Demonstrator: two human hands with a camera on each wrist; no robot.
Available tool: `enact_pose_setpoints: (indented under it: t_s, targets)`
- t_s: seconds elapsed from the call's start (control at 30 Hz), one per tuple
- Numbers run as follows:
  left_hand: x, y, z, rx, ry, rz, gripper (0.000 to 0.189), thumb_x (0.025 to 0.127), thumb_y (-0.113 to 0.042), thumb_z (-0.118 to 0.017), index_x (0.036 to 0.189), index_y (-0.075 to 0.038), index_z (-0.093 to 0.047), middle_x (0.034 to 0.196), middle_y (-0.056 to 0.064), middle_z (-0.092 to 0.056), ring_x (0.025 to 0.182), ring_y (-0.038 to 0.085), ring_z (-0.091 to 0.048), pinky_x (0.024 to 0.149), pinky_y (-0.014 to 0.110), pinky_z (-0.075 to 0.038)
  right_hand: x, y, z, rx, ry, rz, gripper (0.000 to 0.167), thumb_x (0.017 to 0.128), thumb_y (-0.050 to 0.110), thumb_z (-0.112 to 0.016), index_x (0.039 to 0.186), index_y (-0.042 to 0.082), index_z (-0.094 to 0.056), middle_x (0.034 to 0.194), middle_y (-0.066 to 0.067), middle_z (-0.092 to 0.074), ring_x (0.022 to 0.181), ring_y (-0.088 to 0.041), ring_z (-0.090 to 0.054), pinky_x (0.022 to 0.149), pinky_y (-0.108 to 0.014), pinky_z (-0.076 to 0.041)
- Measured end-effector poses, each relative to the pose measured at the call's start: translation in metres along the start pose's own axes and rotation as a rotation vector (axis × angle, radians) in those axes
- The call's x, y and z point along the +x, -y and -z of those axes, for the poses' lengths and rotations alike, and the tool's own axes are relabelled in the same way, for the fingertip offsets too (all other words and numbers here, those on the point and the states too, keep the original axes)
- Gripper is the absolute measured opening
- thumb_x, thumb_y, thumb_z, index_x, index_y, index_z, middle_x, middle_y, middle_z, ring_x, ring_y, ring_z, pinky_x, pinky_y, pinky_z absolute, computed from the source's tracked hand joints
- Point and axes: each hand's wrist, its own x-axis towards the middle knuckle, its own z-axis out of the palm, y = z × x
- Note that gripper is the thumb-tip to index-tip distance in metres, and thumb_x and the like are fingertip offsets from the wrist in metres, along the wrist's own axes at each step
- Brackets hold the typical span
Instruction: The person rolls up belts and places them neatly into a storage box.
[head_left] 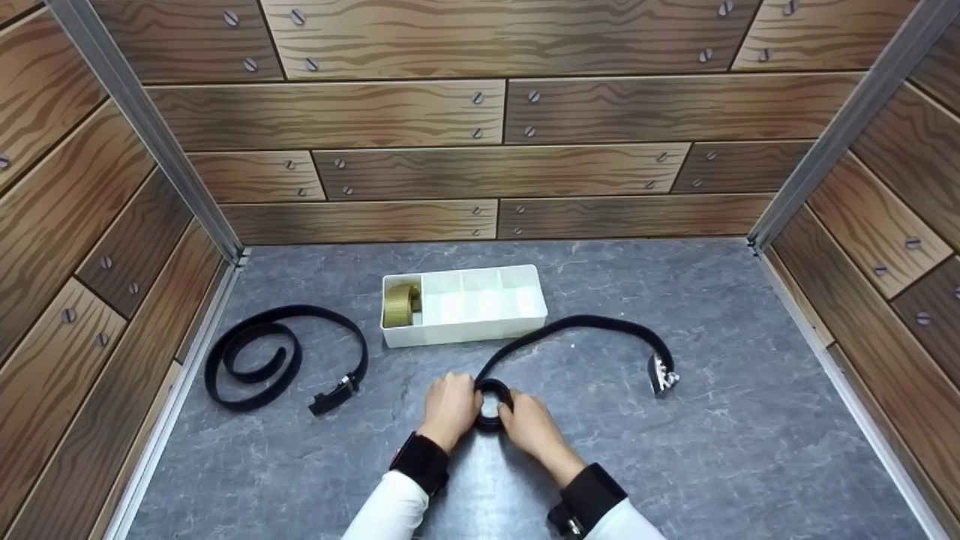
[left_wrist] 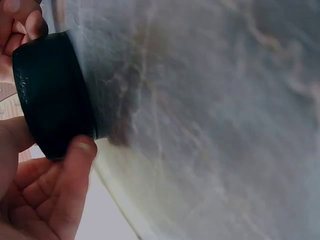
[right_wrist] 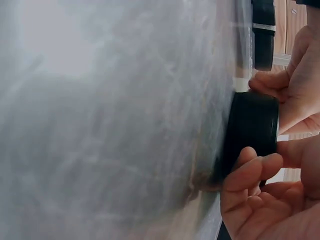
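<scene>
A black belt is rolled at one end into a small upright-walled coil [head_left: 489, 425] on the grey surface in front of the person. Its loose length [head_left: 585, 321] arcs away to the right and ends in a silver buckle [head_left: 661, 375]. My left hand [head_left: 448, 405] grips the coil from the left, thumb and fingers at its wall, as the coil [left_wrist: 52, 95] in the left wrist view shows. From the other side my right hand [head_left: 532, 426] pinches the same coil, with curled fingertips [right_wrist: 247, 162] against the band in the right wrist view.
Behind the hands stands a white divided tray [head_left: 480, 330], with a rolled olive-gold belt [head_left: 400, 304] in its left compartment. A second black belt [head_left: 244, 405] lies loosely spiralled at the left, its buckle [head_left: 345, 386] toward the middle. Wood-patterned walls [head_left: 420, 172] enclose the surface.
</scene>
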Motion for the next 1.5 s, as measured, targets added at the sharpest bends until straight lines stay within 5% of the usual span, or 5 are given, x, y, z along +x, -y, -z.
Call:
enact_pose_setpoints:
  t_s: [0.43,0.67,1.07,1.3,1.5]
  targets:
    - [0.001,0.001,0.001,0.017,0.014,-0.05,0.019,0.082,-0.018,-0.074,0.074,-0.002,-0.068,0.073,0.015,-0.066,0.066,0.035,-0.066,0.057,0.044,-0.052,0.013,-0.001,0.008,-0.092,0.081,0.028,0.019,0.094,0.011,-0.057,0.107,0.0,-0.066,0.094,-0.017,-0.068,0.079,-0.029,-0.064,0.07,-0.045,-0.052]
    - [0.0,-0.002,-0.002,0.073,-0.044,-0.046,0.013,0.075,-0.013,-0.073,0.067,-0.005,-0.067,0.068,0.013,-0.066,0.061,0.035,-0.064,0.052,0.045,-0.049,0.011,-0.004,0.007,-0.061,0.082,0.06,0.021,0.096,0.013,-0.056,0.111,0.0,-0.065,0.099,-0.018,-0.069,0.082,-0.028,-0.064,0.073,-0.046,-0.052]
    - [0.0,-0.001,0.002,0.068,-0.01,-0.08,0.009,0.076,-0.01,-0.073,0.076,-0.003,-0.067,0.072,0.015,-0.067,0.063,0.036,-0.065,0.053,0.045,-0.05,-0.002,0.001,-0.001,-0.009,0.016,-0.002,0.025,0.096,0.012,-0.056,0.114,-0.004,-0.06,0.101,-0.024,-0.067,0.085,-0.033,-0.065,0.072,-0.047,-0.051]
    - [0.002,0.001,0.004,0.034,-0.005,-0.099,0.015,0.08,-0.015,-0.075,0.075,-0.003,-0.067,0.072,0.015,-0.067,0.064,0.035,-0.065,0.053,0.045,-0.051,0.003,0.004,0.001,-0.045,0.035,-0.04,0.035,0.096,0.011,-0.055,0.127,-0.005,-0.057,0.116,-0.026,-0.064,0.103,-0.04,-0.063,0.082,-0.051,-0.05]
    - [0.003,0.001,0.006,-0.001,-0.016,-0.116,0.018,0.08,-0.014,-0.075,0.071,-0.001,-0.066,0.068,0.015,-0.065,0.061,0.035,-0.064,0.051,0.044,-0.05,0.01,0.003,0.006,-0.092,0.094,-0.039,0.041,0.097,0.011,-0.055,0.136,-0.003,-0.053,0.124,-0.025,-0.061,0.099,-0.037,-0.064,0.082,-0.049,-0.051]
